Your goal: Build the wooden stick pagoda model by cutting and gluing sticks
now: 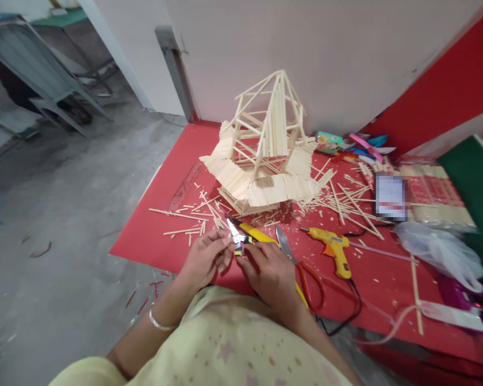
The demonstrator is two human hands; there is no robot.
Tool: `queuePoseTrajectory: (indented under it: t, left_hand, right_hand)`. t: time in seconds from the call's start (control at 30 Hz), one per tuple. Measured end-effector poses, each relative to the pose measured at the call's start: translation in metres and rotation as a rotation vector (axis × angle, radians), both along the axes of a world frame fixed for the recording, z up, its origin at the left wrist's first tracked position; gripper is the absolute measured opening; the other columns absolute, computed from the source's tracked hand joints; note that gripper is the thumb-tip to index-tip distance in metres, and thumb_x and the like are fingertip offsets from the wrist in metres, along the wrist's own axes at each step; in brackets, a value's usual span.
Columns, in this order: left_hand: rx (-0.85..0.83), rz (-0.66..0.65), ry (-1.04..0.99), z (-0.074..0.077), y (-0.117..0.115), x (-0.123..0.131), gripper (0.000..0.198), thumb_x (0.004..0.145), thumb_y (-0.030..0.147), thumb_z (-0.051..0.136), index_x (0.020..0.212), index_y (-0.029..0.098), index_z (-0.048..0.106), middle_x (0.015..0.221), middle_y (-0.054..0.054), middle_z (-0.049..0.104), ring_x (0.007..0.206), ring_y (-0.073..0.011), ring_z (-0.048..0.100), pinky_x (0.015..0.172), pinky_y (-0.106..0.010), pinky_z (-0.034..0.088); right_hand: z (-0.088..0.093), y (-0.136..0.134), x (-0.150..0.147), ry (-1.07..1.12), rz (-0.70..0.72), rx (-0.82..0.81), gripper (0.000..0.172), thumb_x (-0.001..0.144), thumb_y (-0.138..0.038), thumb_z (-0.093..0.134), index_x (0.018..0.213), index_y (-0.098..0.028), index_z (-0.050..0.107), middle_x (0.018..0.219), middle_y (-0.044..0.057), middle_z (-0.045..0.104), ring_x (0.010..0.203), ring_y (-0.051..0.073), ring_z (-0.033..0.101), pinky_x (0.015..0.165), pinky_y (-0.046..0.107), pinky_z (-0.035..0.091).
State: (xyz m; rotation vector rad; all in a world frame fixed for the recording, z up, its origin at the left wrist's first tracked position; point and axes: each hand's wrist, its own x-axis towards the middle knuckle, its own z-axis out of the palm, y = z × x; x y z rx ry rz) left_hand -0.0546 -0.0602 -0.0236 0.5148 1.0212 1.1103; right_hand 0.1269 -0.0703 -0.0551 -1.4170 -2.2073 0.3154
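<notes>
My left hand point(211, 254) is closed, its fingertips pinched on what looks like the end of a short wooden stick point(229, 236). Close beside it, my right hand point(271, 266) grips a small cutting tool with a silver blade point(234, 230) and black-and-yellow parts; the palm hides much of it. A long yellow tool point(260, 232) lies behind and partly under the right hand. Red-handled scissors point(312, 287) rest by the right wrist. Beyond both hands stands a house-like stick model point(265, 187) with an open frame on a flared base.
Loose sticks point(346, 206) and scraps litter the red tabletop point(140, 236). A yellow glue gun point(332, 246) with a black cord lies right. A clear ruler point(185, 185), phone point(391, 197), packed sticks point(438, 195) and plastic bag point(440, 252) lie around. A chair point(36, 64) stands left.
</notes>
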Motion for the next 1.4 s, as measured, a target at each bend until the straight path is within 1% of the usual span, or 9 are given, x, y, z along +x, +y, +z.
queuePoseTrajectory:
  t: [0.13, 0.27, 0.37, 0.57, 0.77, 0.87, 0.97, 1.17, 1.4]
  left_hand:
    - [-0.025, 0.019, 0.038, -0.022, -0.008, -0.013, 0.024, 0.078, 0.033, 0.075, 0.084, 0.014, 0.061, 0.065, 0.0, 0.066, 0.039, -0.0052, 0.05, 0.033, -0.014, 0.036]
    - [-0.063, 0.006, 0.083, -0.029, -0.007, -0.016, 0.031, 0.073, 0.037, 0.079, 0.084, 0.012, 0.065, 0.067, -0.003, 0.068, 0.046, -0.0082, 0.057, 0.036, -0.015, 0.04]
    - [-0.067, -0.003, 0.084, -0.029, -0.004, -0.017, 0.032, 0.072, 0.038, 0.079, 0.083, 0.011, 0.068, 0.068, -0.006, 0.07, 0.047, -0.0097, 0.059, 0.036, -0.016, 0.04]
    - [-0.073, 0.014, 0.095, -0.034, -0.001, -0.019, 0.03, 0.07, 0.037, 0.081, 0.079, 0.01, 0.07, 0.067, -0.005, 0.069, 0.045, -0.0088, 0.057, 0.035, -0.017, 0.04]
    - [-0.101, 0.043, 0.109, -0.038, 0.005, -0.018, 0.034, 0.066, 0.04, 0.083, 0.075, 0.012, 0.066, 0.062, -0.003, 0.067, 0.044, -0.0098, 0.058, 0.035, -0.017, 0.038]
    - [-0.1, 0.018, 0.126, -0.031, 0.006, -0.015, 0.033, 0.067, 0.039, 0.082, 0.073, 0.012, 0.064, 0.058, -0.001, 0.065, 0.041, -0.0082, 0.055, 0.035, -0.016, 0.036]
    - [-0.088, -0.02, 0.122, -0.025, 0.004, -0.01, 0.033, 0.069, 0.04, 0.08, 0.072, 0.014, 0.061, 0.055, 0.001, 0.063, 0.037, -0.0063, 0.05, 0.036, -0.016, 0.033]
    - [-0.057, -0.15, 0.235, -0.032, -0.008, -0.003, 0.033, 0.077, 0.045, 0.072, 0.069, 0.014, 0.063, 0.054, 0.0, 0.063, 0.035, -0.0058, 0.047, 0.035, -0.017, 0.029]
    - [-0.015, -0.117, 0.409, -0.03, -0.014, 0.004, 0.027, 0.075, 0.039, 0.071, 0.067, 0.014, 0.065, 0.053, 0.0, 0.061, 0.04, -0.0073, 0.048, 0.042, -0.018, 0.036]
  right_hand:
    - [-0.007, 0.006, -0.005, -0.128, -0.125, 0.018, 0.029, 0.095, -0.036, 0.053, 0.117, -0.022, 0.066, 0.107, 0.011, 0.063, 0.097, 0.022, 0.055, 0.088, 0.037, 0.041]
    - [-0.004, 0.028, -0.004, -0.244, -0.194, 0.109, 0.037, 0.093, -0.043, 0.054, 0.12, -0.02, 0.065, 0.112, 0.014, 0.062, 0.098, 0.026, 0.052, 0.082, 0.04, 0.04]
    - [-0.006, 0.046, -0.005, -0.318, -0.173, 0.143, 0.04, 0.093, -0.043, 0.053, 0.122, -0.017, 0.063, 0.109, 0.015, 0.061, 0.097, 0.027, 0.051, 0.08, 0.04, 0.039]
    - [-0.024, 0.064, -0.002, -0.336, -0.072, 0.015, 0.034, 0.094, -0.034, 0.053, 0.121, -0.014, 0.061, 0.094, 0.012, 0.058, 0.088, 0.024, 0.051, 0.077, 0.036, 0.041]
    - [-0.007, 0.039, 0.009, -0.048, -0.108, 0.038, 0.026, 0.093, -0.034, 0.051, 0.111, -0.016, 0.057, 0.107, 0.013, 0.061, 0.093, 0.022, 0.058, 0.076, 0.031, 0.045]
    - [0.011, 0.019, 0.01, -0.047, -0.036, 0.068, 0.027, 0.096, -0.031, 0.047, 0.118, -0.017, 0.055, 0.093, 0.007, 0.065, 0.074, 0.017, 0.059, 0.065, 0.028, 0.043]
    - [0.021, 0.006, 0.01, -0.143, 0.051, 0.045, 0.038, 0.099, -0.032, 0.043, 0.135, -0.021, 0.049, 0.084, 0.005, 0.062, 0.069, 0.017, 0.056, 0.061, 0.027, 0.039]
    - [0.012, -0.008, 0.019, -0.169, 0.097, -0.04, 0.049, 0.098, -0.03, 0.049, 0.146, -0.029, 0.041, 0.089, 0.004, 0.062, 0.08, 0.017, 0.056, 0.067, 0.027, 0.039]
    - [-0.001, -0.02, 0.023, -0.074, 0.108, -0.08, 0.05, 0.096, -0.026, 0.05, 0.146, -0.031, 0.043, 0.091, 0.004, 0.062, 0.082, 0.016, 0.056, 0.071, 0.027, 0.042]
